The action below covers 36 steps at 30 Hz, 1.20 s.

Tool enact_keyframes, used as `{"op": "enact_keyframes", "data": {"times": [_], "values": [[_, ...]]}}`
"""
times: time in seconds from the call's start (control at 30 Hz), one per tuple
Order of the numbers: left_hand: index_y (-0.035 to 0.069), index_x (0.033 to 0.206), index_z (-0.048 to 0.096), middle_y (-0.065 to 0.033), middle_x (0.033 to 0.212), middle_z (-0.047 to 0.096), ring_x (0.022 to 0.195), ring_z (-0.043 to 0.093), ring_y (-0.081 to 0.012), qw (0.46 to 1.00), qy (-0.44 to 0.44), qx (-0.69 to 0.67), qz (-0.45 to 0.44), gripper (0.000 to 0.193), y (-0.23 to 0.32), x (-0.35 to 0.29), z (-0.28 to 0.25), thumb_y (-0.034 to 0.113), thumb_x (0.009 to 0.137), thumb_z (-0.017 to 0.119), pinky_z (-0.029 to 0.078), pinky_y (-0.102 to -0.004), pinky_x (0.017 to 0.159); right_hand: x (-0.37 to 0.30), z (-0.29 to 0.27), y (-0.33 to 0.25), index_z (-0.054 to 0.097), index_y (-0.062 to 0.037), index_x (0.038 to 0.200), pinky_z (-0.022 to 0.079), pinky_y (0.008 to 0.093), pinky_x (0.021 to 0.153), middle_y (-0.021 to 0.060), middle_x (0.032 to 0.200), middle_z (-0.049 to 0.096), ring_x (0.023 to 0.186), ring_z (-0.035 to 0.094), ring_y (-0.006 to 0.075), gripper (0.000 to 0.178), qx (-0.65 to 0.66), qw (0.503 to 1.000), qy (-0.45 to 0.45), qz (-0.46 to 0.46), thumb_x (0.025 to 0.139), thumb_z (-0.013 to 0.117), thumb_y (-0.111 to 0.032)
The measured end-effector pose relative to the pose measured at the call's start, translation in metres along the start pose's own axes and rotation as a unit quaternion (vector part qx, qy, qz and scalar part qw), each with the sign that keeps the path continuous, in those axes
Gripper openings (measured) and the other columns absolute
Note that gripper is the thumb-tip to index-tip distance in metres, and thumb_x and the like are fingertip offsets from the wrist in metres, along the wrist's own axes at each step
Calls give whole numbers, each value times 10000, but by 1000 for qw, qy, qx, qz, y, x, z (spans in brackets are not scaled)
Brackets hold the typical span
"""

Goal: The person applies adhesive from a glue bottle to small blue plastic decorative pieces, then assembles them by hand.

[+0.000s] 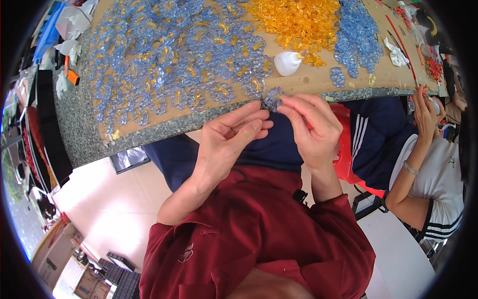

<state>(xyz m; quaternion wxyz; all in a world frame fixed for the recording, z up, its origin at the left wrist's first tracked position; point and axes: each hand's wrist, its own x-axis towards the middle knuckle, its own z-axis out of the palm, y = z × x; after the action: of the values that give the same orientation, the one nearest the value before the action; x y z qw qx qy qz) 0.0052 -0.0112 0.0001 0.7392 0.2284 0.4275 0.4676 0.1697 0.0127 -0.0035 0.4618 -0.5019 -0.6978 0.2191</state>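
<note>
A small translucent blue flower-shaped plastic piece (pixel 273 99) is held up just off the table's front edge. My right hand (pixel 316 124) pinches its right side between thumb and fingertips, where a bit of yellow shows. Close by on the left, my left hand (pixel 231 137) has its fingers loosely bent and the thumb apart, with nothing visible in it. Whether its fingertips touch the flower, I cannot make out. Beyond my hands lie many blue flower pieces with yellow centres (pixel 199 74), spread in rows on brown board.
A white squeeze bottle (pixel 288 64) lies beyond my hands. Behind it are heaps of orange plastic pieces (pixel 298 25) and plain blue pieces (pixel 356 40). An orange-handled tool (pixel 72 76) rests at the left. Another person (pixel 428 169) works at the right, beside a red stool (pixel 343 149).
</note>
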Motion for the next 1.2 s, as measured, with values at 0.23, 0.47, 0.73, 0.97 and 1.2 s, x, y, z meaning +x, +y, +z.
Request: {"op": "enact_keyframes", "data": {"times": [0.23,0.47,0.73,0.97,1.2], "values": [[-68,1153,537,-185,1048,617,920,629,-228,993,-13,114,-2,277,-3,-2,0,36,898,511,536,-303,784,5,2,16,652,27,914,471,251,579,88,867,636,678,592,136,209,31,999,0,37,711,698,21],[10,1089,620,-81,904,646,764,613,-116,974,13,225,-10,234,3,-1,3,67,865,583,492,-217,602,29,-2,21,636,-23,950,468,315,633,89,870,635,757,596,225,328,-58,995,70,29,657,766,-95],[14,991,656,-73,847,624,765,577,-167,727,132,535,409,245,21,7,-12,-33,751,640,457,-270,671,39,1,21,627,-4,937,456,324,672,128,855,623,771,585,248,268,-44,994,94,-26,685,716,-24],[71,1224,524,-139,1239,478,1232,364,-342,530,361,681,353,521,65,-4,-59,137,738,701,288,-448,996,14,-3,26,593,50,961,460,347,762,151,941,619,832,584,276,295,-42,994,92,-39,682,686,54],[92,1408,237,-252,1404,235,1339,150,-399,543,472,668,189,1098,71,-40,-120,520,560,787,148,-502,1057,12,0,24,577,69,943,457,363,791,171,977,614,859,580,283,255,-9,996,90,15,709,674,40]]}}
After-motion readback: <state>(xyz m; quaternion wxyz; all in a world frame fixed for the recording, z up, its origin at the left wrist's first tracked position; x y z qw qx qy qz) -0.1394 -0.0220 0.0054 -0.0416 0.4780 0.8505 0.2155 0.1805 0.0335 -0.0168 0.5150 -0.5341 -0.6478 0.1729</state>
